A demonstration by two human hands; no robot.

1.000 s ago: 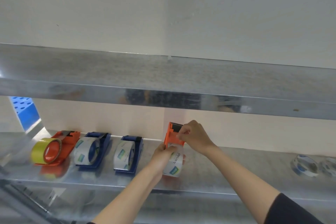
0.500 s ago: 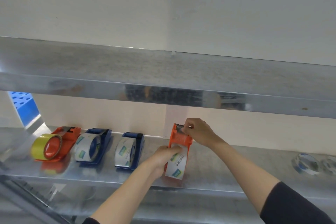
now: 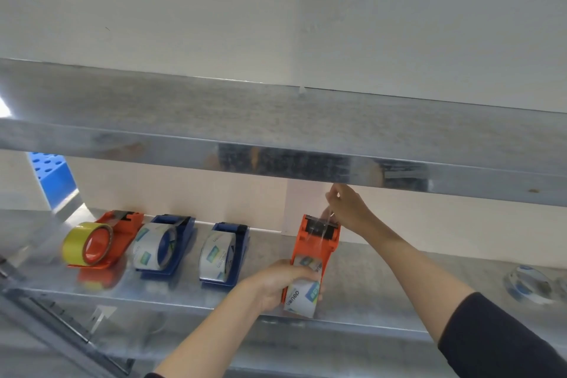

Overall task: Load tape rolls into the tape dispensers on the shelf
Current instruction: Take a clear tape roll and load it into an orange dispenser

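An orange tape dispenser lies on the metal shelf, a clear tape roll seated at its near end. My left hand grips that roll and the dispenser's near end. My right hand pinches the clear tape strip and holds it up above the cutter blade at the far end. To the left stand two blue dispensers with clear rolls and an orange dispenser with a yellow roll.
An upper metal shelf hangs close over my right hand. Two loose clear rolls lie at the shelf's right end. A blue perforated panel stands at the back left. A metal rail slants across the lower left.
My right hand has risen from the cutter, drawing the tape strip upward. The dispenser has been laid flatter on the shelf, and my left hand has slid toward its near end.
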